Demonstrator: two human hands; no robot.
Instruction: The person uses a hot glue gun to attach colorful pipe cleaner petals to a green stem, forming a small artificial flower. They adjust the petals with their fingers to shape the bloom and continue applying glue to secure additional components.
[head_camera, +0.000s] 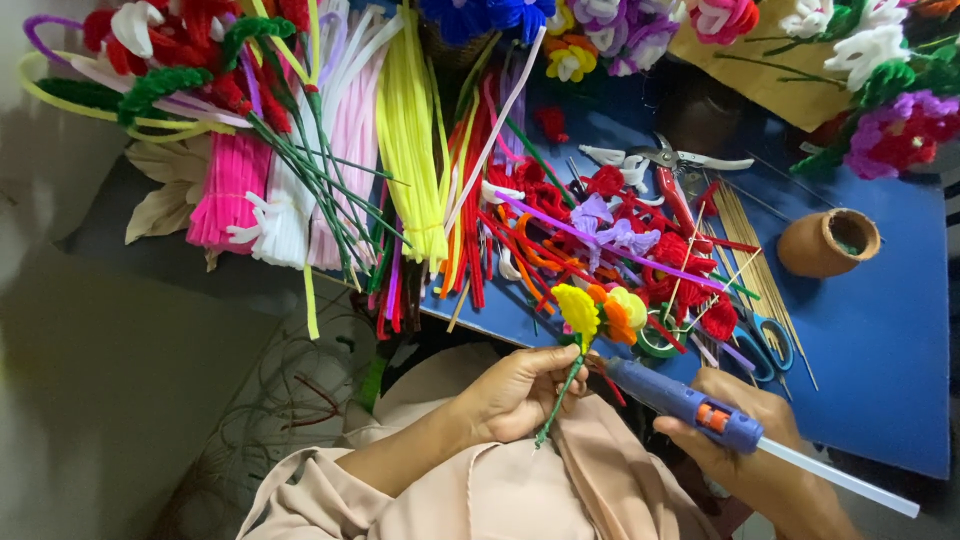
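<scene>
My left hand grips the green stem of a small pipe-cleaner flower with yellow and orange petals, held upright over my lap. My right hand holds a blue glue gun with an orange trigger; its nozzle points left and sits close to the stem just below the petals. A clear glue stick sticks out of the gun's back toward the lower right.
A blue board carries loose red and purple pipe-cleaner pieces, red-handled pliers, blue-handled scissors, thin wooden sticks, a green tape roll and a small clay pot. Bundles of pink, white, yellow pipe cleaners and finished flowers lie beyond.
</scene>
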